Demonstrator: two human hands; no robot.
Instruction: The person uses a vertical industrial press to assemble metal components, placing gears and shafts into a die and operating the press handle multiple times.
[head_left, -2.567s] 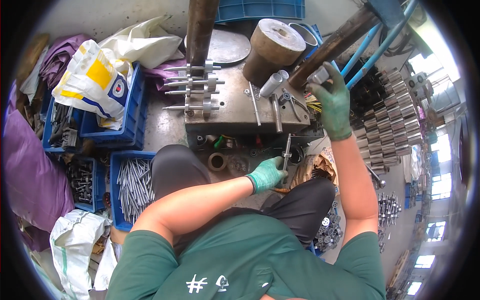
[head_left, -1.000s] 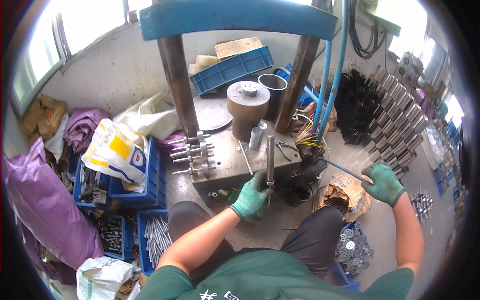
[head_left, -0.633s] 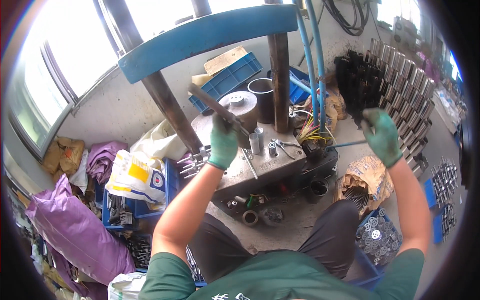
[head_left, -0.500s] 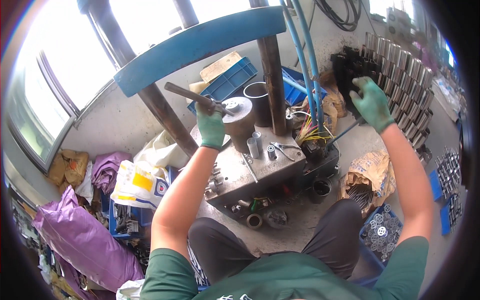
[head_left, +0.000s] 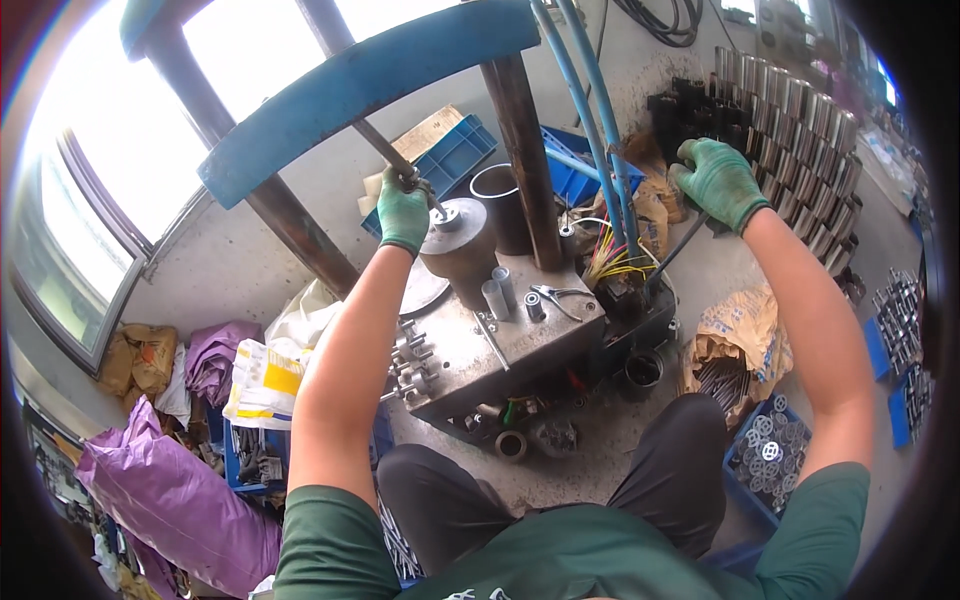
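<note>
Left hand (head_left: 403,212): fingers grasping a tilted rod (head_left: 385,147), best steadied upright over the block (head_left: 462,262) just below them. Right hand (head_left: 720,185): fingers beside a lever (head_left: 675,248), hold indeterminable.

I am counting one left hand (head_left: 404,214), one right hand (head_left: 720,184), one metal bar (head_left: 381,145) and one lever (head_left: 678,246) over there. On the tabletop (head_left: 462,362) I am seeing two pale tubes (head_left: 494,300), one pair of pliers (head_left: 556,298) and one thin rod (head_left: 492,342). I am also making out two long blue pipes (head_left: 573,105) and one blue crossbeam (head_left: 375,85).
</note>
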